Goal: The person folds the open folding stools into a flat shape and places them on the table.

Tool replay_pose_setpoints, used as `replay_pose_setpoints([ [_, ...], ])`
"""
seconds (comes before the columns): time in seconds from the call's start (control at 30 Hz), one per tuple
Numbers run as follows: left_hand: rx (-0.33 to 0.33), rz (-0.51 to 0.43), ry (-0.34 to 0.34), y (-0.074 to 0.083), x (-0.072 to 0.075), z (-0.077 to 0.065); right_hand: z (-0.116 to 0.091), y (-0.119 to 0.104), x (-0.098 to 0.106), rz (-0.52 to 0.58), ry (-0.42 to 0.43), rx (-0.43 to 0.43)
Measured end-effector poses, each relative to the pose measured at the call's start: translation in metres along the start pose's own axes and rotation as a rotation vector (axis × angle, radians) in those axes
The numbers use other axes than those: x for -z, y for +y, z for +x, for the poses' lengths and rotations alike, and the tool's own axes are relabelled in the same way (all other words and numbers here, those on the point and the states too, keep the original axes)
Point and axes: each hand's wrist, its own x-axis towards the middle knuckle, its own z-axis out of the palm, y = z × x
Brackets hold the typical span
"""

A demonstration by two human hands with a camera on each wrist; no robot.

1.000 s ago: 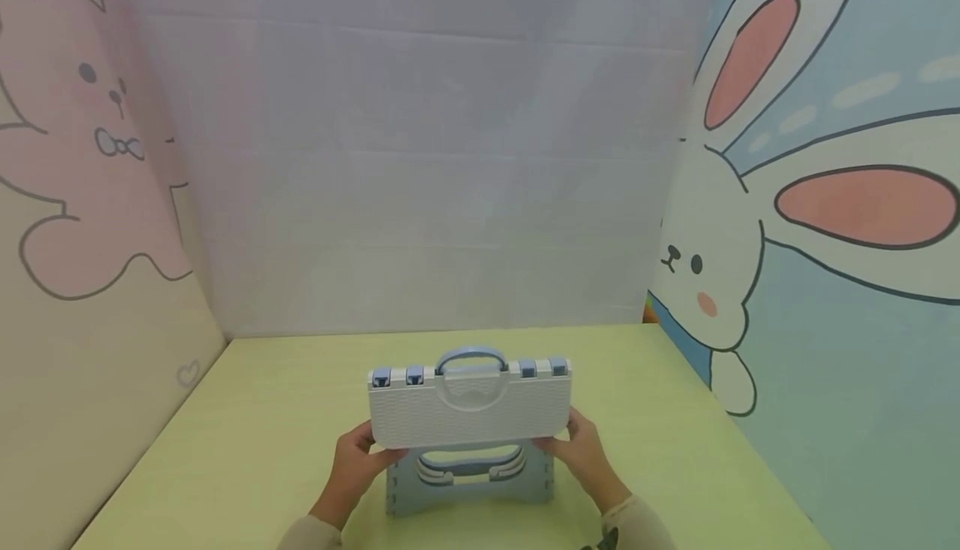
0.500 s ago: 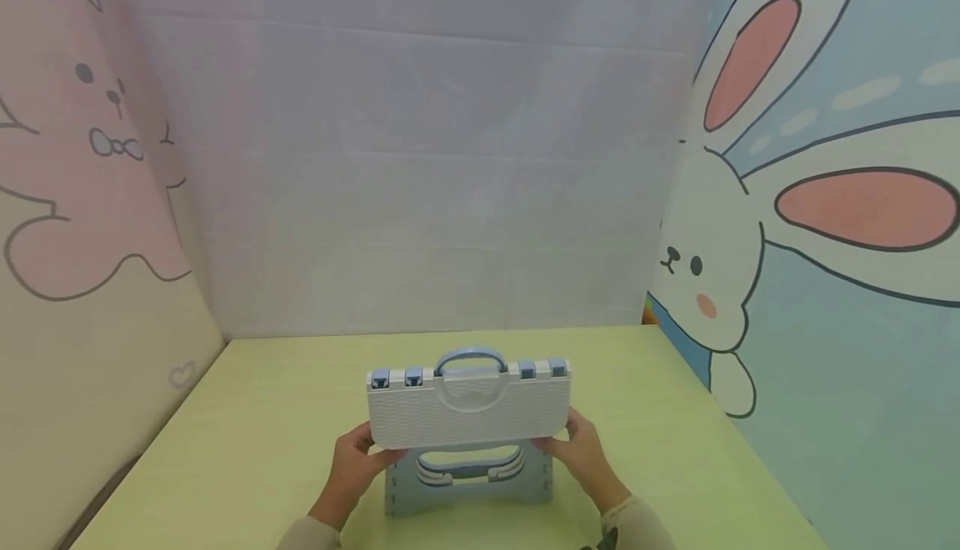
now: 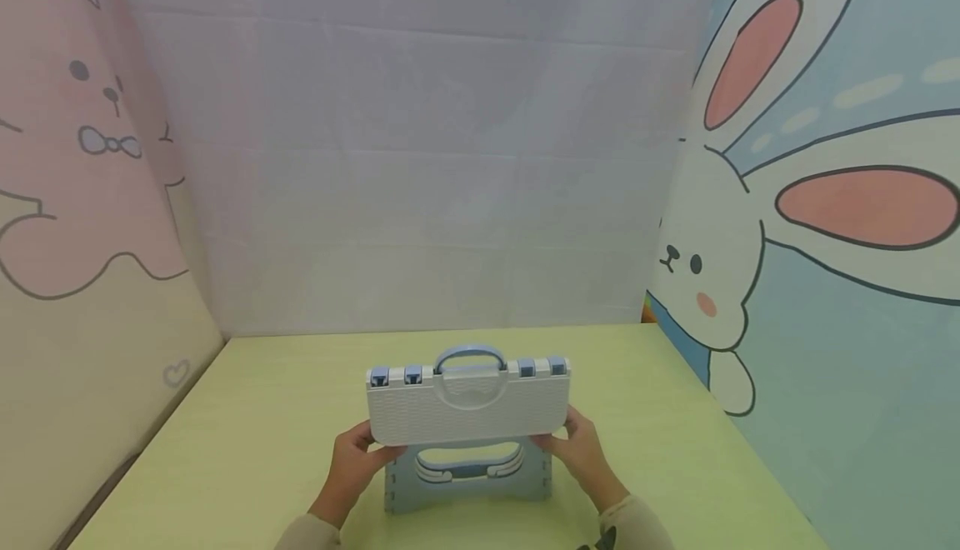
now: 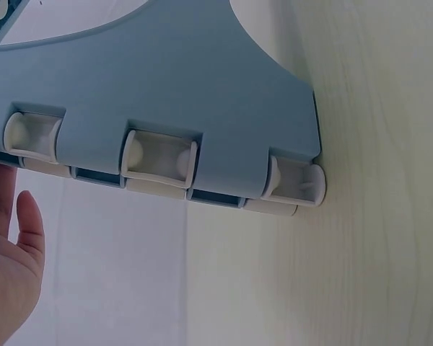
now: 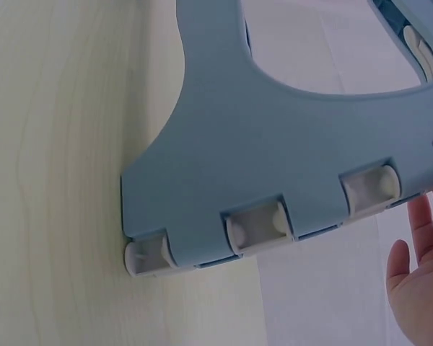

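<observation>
A folding step stool stands on the table in the head view, with its white textured top (image 3: 469,413) tilted toward me. A blue carry handle (image 3: 471,353) arches from the top's far edge. Beneath it stands the blue leg panel (image 3: 468,496), with an oval opening; its hinged side edge shows in both wrist views. My left hand (image 3: 352,468) holds the stool's left end, thumb at the near underside of the top. At the right end my right hand (image 3: 585,458) holds it the same way. The top hides part of the fingers.
Pale yellow table (image 3: 262,417) surrounds the stool. A white sheet (image 3: 427,158) hangs behind it. Cartoon-printed panels flank the table, with a pink animal (image 3: 82,217) at left and a white rabbit (image 3: 712,242) at right.
</observation>
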Motion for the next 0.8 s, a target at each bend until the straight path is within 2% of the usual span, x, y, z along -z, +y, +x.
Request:
replay_pose_setpoints([
  [0.27, 0.089, 0.046, 0.007, 0.0045, -0.0006, 0.0018, 0.0012, 0.0007, -0.0015, -0.037, 0.012, 0.015],
  [0.4, 0.098, 0.071, 0.012, 0.0043, -0.0001, 0.0014, 0.0013, 0.0009, -0.0015, -0.055, 0.015, 0.025],
  [0.6, 0.099, 0.067, 0.007, 0.0022, 0.0005, 0.0016, 0.0016, 0.0011, -0.0011, -0.044, 0.010, -0.004],
  [0.8, 0.111, 0.061, 0.011, 0.0006, -0.0001, 0.0028, 0.0024, 0.0004, -0.0011, 0.009, 0.003, -0.023],
])
